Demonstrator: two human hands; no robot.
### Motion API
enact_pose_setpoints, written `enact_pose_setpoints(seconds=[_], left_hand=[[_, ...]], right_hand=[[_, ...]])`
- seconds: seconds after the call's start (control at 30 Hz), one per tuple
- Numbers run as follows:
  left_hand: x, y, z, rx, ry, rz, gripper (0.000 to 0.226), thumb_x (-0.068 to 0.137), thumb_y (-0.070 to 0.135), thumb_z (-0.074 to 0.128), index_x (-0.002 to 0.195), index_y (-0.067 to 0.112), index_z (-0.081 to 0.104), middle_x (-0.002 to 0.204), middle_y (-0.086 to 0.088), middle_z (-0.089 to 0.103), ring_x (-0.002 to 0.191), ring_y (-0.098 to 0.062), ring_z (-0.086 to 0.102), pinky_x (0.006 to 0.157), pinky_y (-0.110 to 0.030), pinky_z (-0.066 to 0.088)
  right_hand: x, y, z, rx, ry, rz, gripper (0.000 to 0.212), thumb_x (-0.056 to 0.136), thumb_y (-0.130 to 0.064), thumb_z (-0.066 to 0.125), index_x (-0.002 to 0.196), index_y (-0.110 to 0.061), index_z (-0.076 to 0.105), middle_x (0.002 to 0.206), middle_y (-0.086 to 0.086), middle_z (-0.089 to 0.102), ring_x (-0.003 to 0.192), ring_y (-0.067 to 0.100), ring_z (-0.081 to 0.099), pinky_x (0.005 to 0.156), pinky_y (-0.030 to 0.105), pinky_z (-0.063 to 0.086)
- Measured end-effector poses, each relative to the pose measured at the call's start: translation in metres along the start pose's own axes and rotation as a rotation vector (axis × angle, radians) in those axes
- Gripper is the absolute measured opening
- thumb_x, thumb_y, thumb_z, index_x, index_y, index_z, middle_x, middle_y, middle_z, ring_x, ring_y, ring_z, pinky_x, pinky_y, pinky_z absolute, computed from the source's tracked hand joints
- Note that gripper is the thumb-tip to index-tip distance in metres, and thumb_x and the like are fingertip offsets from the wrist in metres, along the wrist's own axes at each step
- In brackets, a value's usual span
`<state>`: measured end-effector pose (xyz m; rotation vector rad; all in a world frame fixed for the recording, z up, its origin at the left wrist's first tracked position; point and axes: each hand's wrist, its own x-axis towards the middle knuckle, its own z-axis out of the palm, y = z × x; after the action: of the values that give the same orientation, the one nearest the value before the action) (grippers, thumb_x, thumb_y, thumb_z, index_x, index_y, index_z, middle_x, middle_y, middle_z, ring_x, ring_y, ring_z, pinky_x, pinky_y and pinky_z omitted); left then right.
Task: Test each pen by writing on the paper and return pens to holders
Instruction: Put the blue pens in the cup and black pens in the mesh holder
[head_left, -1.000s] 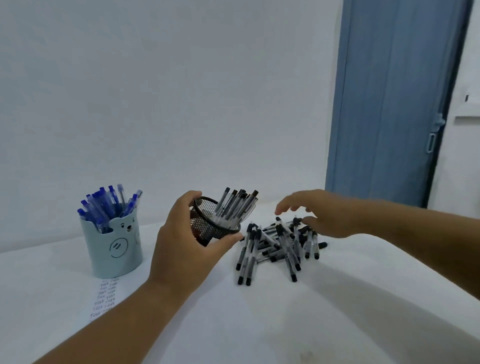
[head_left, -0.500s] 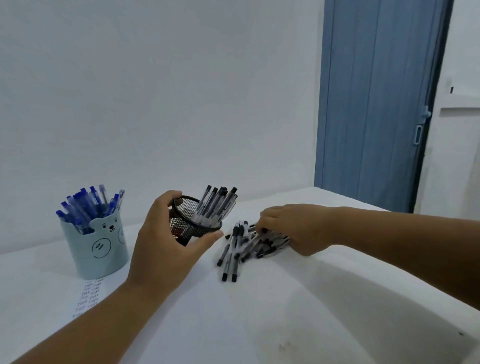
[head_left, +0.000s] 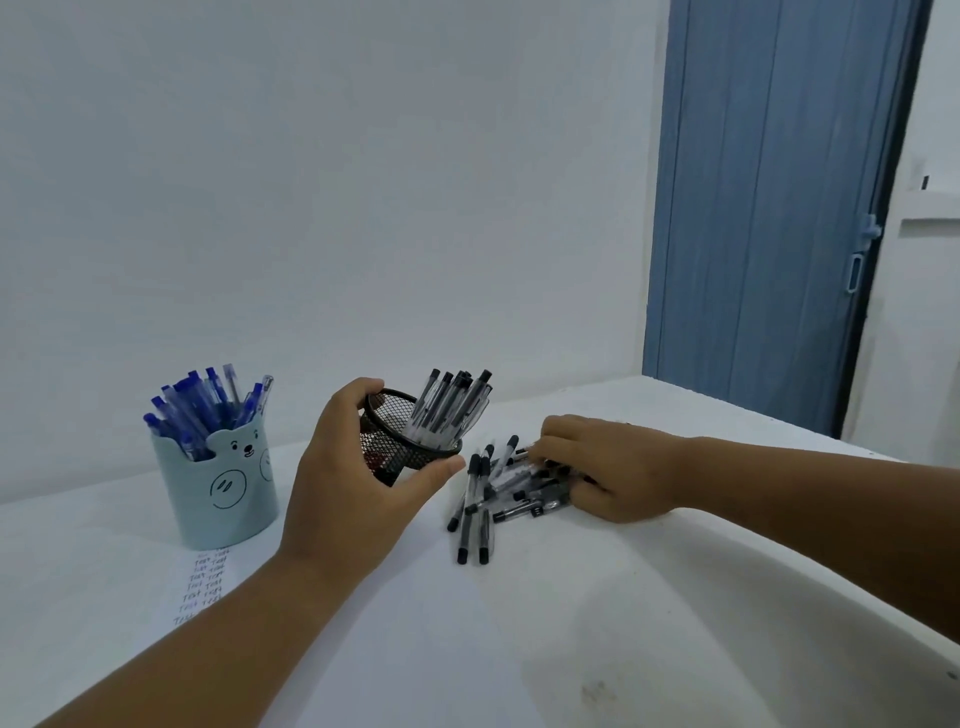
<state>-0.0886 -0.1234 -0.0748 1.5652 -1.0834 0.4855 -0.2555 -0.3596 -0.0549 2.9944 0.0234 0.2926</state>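
Note:
My left hand (head_left: 358, 483) grips a black mesh holder (head_left: 402, 441), tilted toward the right, with several black-capped pens (head_left: 449, 408) leaning out of it. Just right of it, a pile of loose black pens (head_left: 498, 493) lies on the white table. My right hand (head_left: 608, 465) lies on the right part of this pile with its fingers curled round a bunch of pens. A light blue bear-face holder (head_left: 223, 488) full of blue pens (head_left: 202, 410) stands at the left. The paper (head_left: 205, 582) with handwritten test words lies in front of it.
The white table (head_left: 571, 623) runs to a right edge near the bottom right corner. A white wall stands close behind the holders. A blue door (head_left: 769, 208) with a handle is at the back right.
My right hand came down from above the pile onto the loose pens and closed round a bunch, drawing them together. My left hand kept hold of the tilted mesh holder.

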Motion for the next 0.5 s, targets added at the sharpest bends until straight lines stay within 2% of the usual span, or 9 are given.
enact_pose_setpoints(seconds=[0.07, 0.13, 0.23, 0.33, 0.4, 0.5], left_hand=[[0.0, 0.001, 0.0, -0.001, 0.003, -0.001, 0.086, 0.057, 0.061, 0.083, 0.129, 0.031, 0.046, 0.114, 0.011, 0.06, 0.104, -0.009, 0.06, 0.086, -0.027, 0.052], [0.0, 0.001, -0.001, -0.004, 0.0, 0.0, 0.085, 0.058, 0.061, 0.083, 0.128, 0.031, 0.046, 0.113, 0.011, 0.06, 0.103, -0.009, 0.06, 0.086, -0.029, 0.053], [-0.001, 0.0, 0.0, -0.012, -0.003, -0.005, 0.084, 0.058, 0.061, 0.083, 0.127, 0.033, 0.046, 0.112, 0.011, 0.06, 0.102, -0.01, 0.061, 0.086, -0.032, 0.055], [0.0, 0.0, 0.0, -0.013, -0.001, -0.009, 0.085, 0.057, 0.063, 0.081, 0.127, 0.031, 0.046, 0.113, 0.009, 0.061, 0.104, -0.009, 0.061, 0.087, -0.025, 0.05], [0.0, -0.001, 0.0, -0.017, -0.002, -0.016, 0.084, 0.057, 0.063, 0.081, 0.127, 0.031, 0.046, 0.113, 0.01, 0.061, 0.103, -0.009, 0.06, 0.086, -0.022, 0.048], [0.001, -0.003, 0.001, -0.022, 0.014, -0.043, 0.083, 0.058, 0.056, 0.087, 0.126, 0.033, 0.046, 0.112, 0.01, 0.061, 0.101, -0.007, 0.061, 0.083, -0.018, 0.047]], right_hand=[[-0.002, 0.001, 0.004, 0.047, 0.07, -0.002, 0.023, 0.095, -0.02, 0.049, 0.118, -0.019, 0.051, 0.105, -0.008, 0.046, 0.087, 0.003, 0.038, 0.077, 0.009, 0.031], [-0.004, 0.001, 0.006, 0.079, 0.099, 0.031, 0.011, 0.101, -0.026, 0.047, 0.112, -0.024, 0.047, 0.097, -0.017, 0.041, 0.085, -0.003, 0.041, 0.075, 0.007, 0.03], [-0.006, 0.002, 0.009, 0.079, 0.115, 0.085, 0.01, 0.105, -0.032, 0.043, 0.112, -0.026, 0.046, 0.093, -0.024, 0.038, 0.085, -0.015, 0.042, 0.073, 0.007, 0.032], [-0.002, -0.001, 0.006, 0.116, 0.193, 0.116, 0.005, 0.105, -0.033, 0.043, 0.108, -0.028, 0.044, 0.087, -0.027, 0.04, 0.084, -0.01, 0.045, 0.069, 0.012, 0.033], [0.001, -0.004, 0.0, 0.154, 0.241, 0.135, 0.008, 0.105, -0.031, 0.046, 0.103, -0.032, 0.038, 0.085, -0.024, 0.042, 0.081, -0.007, 0.046, 0.066, 0.014, 0.034], [0.008, -0.006, -0.009, 0.218, 0.33, 0.155, 0.011, 0.104, -0.024, 0.049, 0.102, -0.028, 0.04, 0.078, -0.017, 0.046, 0.072, -0.004, 0.048, 0.062, 0.013, 0.037]])
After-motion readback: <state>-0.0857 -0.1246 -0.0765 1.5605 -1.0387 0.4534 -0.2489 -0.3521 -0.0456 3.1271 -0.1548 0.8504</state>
